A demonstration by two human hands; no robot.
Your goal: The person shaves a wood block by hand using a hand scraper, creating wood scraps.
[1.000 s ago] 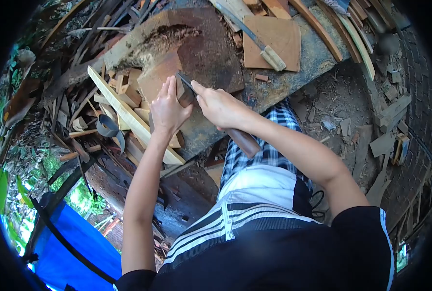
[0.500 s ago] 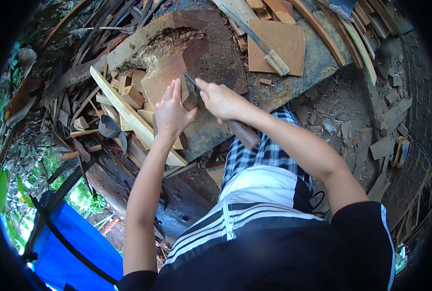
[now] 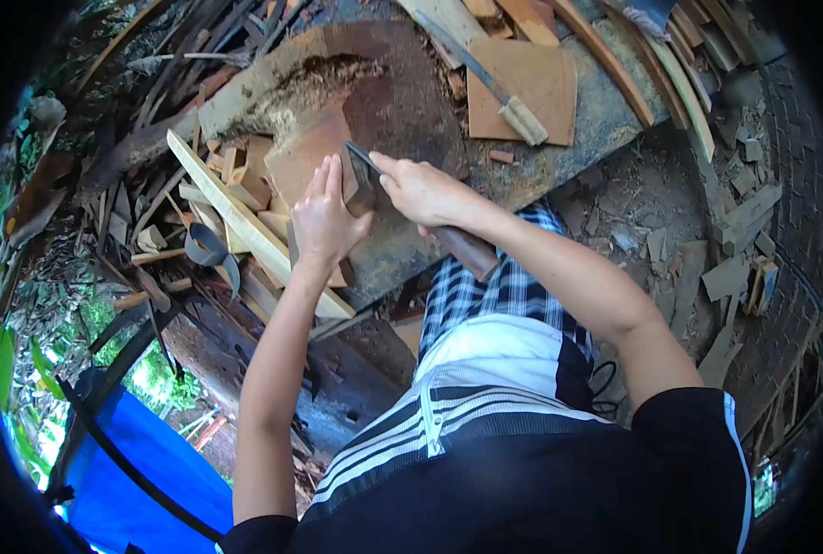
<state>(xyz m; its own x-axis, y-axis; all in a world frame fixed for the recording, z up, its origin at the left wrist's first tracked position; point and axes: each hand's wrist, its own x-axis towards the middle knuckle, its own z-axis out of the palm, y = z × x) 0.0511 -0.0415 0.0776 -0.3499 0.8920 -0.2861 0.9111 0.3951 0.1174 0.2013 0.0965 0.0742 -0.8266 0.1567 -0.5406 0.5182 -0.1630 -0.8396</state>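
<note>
A small wooden block stands on the work surface in the middle of the head view. My left hand grips its left side, fingers stretched along it and thumb at its near end. My right hand is closed around a knife with a thick dark wooden handle that sticks out below the fist. The narrow dark blade points up and left, along the block's upper right edge; whether it touches the wood is hard to tell. A flat reddish-brown board lies just beyond my left fingertips.
On the bench, a long blade with a pale handle rests across a square brown board. A long pale wood strip and several offcuts lie to the left. Curved wood strips cross the upper right. A blue sheet hangs lower left.
The whole view has shifted slightly left. The knife and right hand have barely moved against the block; my left hand keeps its hold.
</note>
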